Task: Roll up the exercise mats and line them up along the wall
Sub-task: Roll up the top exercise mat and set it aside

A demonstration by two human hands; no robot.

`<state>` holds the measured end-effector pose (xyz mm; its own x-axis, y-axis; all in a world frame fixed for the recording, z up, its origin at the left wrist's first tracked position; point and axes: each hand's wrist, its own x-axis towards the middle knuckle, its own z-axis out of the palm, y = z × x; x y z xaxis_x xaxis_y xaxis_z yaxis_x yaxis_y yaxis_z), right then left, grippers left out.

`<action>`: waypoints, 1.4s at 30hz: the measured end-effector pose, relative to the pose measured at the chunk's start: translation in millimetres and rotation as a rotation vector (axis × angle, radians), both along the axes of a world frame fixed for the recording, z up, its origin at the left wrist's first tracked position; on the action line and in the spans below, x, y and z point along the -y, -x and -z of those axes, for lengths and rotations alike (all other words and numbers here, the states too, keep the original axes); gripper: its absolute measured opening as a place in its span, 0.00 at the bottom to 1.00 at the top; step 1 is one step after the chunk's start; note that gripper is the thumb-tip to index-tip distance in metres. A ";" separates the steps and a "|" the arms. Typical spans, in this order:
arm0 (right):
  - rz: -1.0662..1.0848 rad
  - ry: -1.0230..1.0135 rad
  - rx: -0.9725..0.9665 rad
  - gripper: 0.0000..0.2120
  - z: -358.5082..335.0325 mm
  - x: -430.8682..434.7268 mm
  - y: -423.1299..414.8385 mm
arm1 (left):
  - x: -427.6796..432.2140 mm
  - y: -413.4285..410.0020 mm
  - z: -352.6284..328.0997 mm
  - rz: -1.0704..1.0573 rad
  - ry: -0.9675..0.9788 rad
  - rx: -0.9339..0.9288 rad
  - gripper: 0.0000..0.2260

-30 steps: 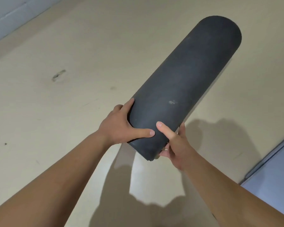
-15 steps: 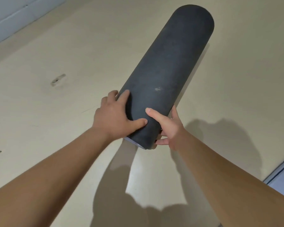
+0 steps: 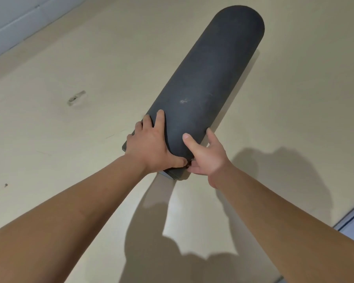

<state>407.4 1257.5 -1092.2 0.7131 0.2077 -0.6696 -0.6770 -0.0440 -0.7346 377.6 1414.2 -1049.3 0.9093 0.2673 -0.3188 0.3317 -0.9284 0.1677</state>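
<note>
Your left hand (image 3: 151, 146) and right hand (image 3: 206, 158) clasp the near end of a dark rolled mat (image 3: 208, 78), which stretches away from your fingertips and appears to rest on the beige floor (image 3: 90, 180). The left fingers lie spread over the roll's flank, thumb hooked round its end. The right thumb presses on top while its fingers tuck beneath. The rolling looks done, with a loose outer edge peeking out just beside your left hand. The wall (image 3: 12, 23) stands well beyond that hand, so setting the roll along it seems to remain. No other mats are visible.
</note>
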 end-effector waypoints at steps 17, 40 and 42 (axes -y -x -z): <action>-0.134 0.157 -0.029 0.34 4.1 4.6 -1.1 | -30.2 -12.8 16.4 0.105 -0.131 0.027 0.63; -0.227 0.178 0.020 0.31 -25.6 36.0 10.4 | -40.2 -41.9 -14.7 0.023 0.045 -0.127 0.63; -0.210 0.180 0.039 0.35 -25.7 32.6 8.5 | -37.9 -39.1 -15.5 -0.009 0.181 -0.136 0.59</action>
<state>398.9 1224.9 -1066.5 0.6931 0.2333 -0.6820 -0.6108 -0.3125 -0.7276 416.6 1452.2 -1033.7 0.8528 0.2026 -0.4813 0.3704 -0.8843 0.2842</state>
